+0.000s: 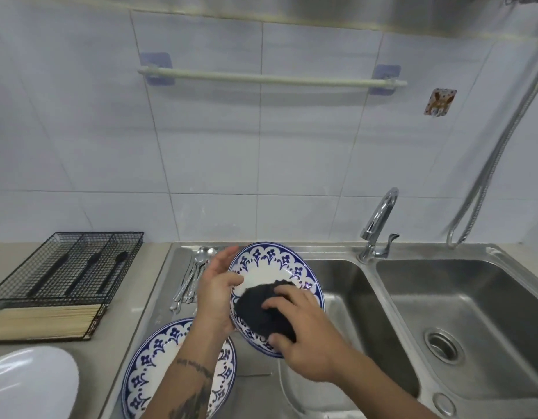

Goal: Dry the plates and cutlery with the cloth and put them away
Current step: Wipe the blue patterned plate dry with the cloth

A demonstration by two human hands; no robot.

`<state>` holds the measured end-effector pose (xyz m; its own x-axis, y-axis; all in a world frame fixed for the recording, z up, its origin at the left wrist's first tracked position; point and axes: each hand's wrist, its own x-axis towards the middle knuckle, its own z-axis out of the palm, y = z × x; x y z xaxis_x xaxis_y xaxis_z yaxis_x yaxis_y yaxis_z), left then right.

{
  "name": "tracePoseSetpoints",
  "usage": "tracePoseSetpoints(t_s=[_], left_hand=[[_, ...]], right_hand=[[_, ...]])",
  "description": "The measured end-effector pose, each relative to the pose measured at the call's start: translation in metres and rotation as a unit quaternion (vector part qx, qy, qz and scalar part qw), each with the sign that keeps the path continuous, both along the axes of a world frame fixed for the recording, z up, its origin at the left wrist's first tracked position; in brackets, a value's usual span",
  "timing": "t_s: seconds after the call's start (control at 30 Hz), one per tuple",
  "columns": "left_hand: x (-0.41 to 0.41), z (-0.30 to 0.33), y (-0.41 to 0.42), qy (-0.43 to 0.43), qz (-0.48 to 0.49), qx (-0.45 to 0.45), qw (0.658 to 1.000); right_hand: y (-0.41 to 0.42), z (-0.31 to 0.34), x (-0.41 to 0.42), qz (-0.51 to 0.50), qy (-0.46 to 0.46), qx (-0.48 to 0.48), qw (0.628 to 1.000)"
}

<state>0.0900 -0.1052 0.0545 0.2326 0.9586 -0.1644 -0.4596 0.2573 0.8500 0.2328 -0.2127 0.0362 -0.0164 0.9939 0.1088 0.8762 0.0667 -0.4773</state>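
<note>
My left hand [217, 290] grips the left rim of a blue-and-white patterned plate [270, 263], holding it tilted over the sink's left basin [346, 285]. My right hand [304, 337] presses a dark cloth [261, 309] against the plate's face, fingers curled over the cloth. A second patterned plate [154, 358] lies flat on the steel drainboard under my left forearm. Several metal spoons and forks [190, 279] lie on the drainboard behind it.
A black wire cutlery tray [77, 264] with dark utensils and wooden chopsticks stands on the counter at left. A white plate [29, 385] sits at the bottom left. The tap [379, 222] rises between the two basins; a towel rail [270, 78] is on the wall.
</note>
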Motion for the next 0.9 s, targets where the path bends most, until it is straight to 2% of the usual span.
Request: tracePoseSetpoints(t_s=[0.13,0.23,0.4,0.5,0.67,0.9], left_hand=[[-0.006,0.000,-0.015,0.000,0.026,-0.012,1.000],[-0.009,-0.001,-0.024,0.004,0.057,-0.018,0.998],[-0.037,-0.003,-0.033,0.013,0.132,-0.070,0.989],[-0.055,-0.011,-0.039,0.029,0.156,-0.087,0.984],[-0.092,-0.011,-0.045,0.002,0.188,-0.108,0.976],[-0.196,-0.017,-0.040,0.037,0.237,-0.104,0.965]], right_hand=[[0.010,-0.002,0.003,-0.044,0.006,0.004,0.999],[0.015,-0.002,-0.014,0.018,0.048,0.004,0.999],[0.003,-0.011,-0.018,0.104,0.035,0.011,0.994],[0.000,-0.014,-0.026,0.111,-0.007,0.004,0.994],[0.007,-0.015,-0.057,0.129,-0.096,0.060,0.985],[0.036,-0.007,-0.140,0.147,-0.149,0.116,0.971]])
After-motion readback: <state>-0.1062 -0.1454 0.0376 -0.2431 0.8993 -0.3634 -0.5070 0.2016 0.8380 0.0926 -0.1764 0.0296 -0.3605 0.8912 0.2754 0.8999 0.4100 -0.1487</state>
